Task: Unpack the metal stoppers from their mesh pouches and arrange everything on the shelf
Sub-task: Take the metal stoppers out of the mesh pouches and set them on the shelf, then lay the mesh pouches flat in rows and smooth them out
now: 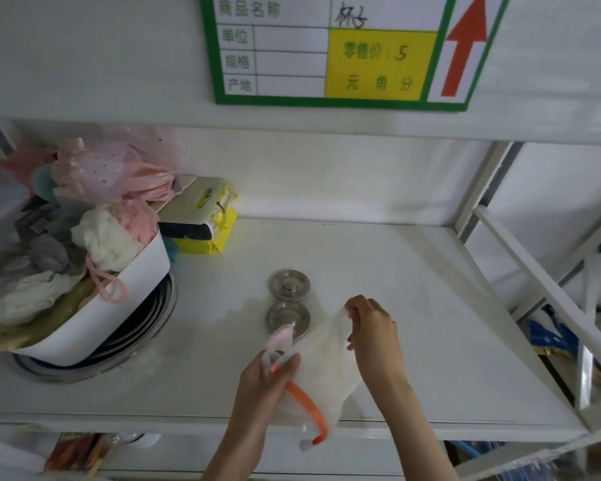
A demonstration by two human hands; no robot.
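Two round metal stoppers lie on the white shelf [413, 307], one [288, 285] behind the other [287, 317]. Just in front of them both hands hold a white mesh pouch [323, 373] with an orange drawstring [309, 407]. My left hand [268, 380] pinches the pouch's left edge near the cord. My right hand [375, 331] grips its upper right corner. The pouch hangs limp between them and covers the near rim of the nearer stopper. I cannot tell whether anything is inside it.
A white tub [94, 328] heaped with bath puffs and mesh pouches sits tilted on stacked metal bowls [146, 341] at the left. Yellow packets [205, 223] lie behind it. A price sign [340, 50] hangs on the shelf above. A slanted shelf rail [535, 282] borders the right.
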